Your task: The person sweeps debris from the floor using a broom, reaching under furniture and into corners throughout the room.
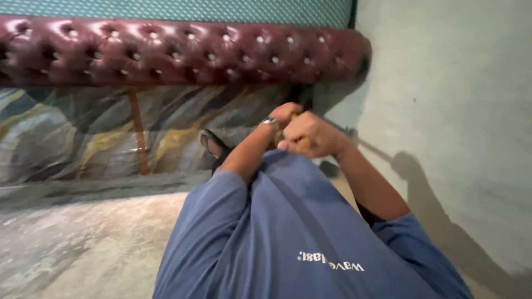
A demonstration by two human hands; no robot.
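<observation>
Both hands, left hand [287,113] and right hand [310,135], clutch a half-hidden tan object [297,143].

Dim, soft-focused view with motion blur around the right hand [311,135], whose shadow falls rightward on the wall [443,111]

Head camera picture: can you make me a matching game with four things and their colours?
Things:
1. tufted cushion edge
2. dotted fabric
3. shirt
4. wall

Colours:
a. blue
b. pale grey-green
c. dark red
d. teal

Right pairs: 1-c, 2-d, 3-a, 4-b.

The left hand and right hand are bunched together just below the right end of the cushion edge, near the wall. What they hold is hidden.
</observation>
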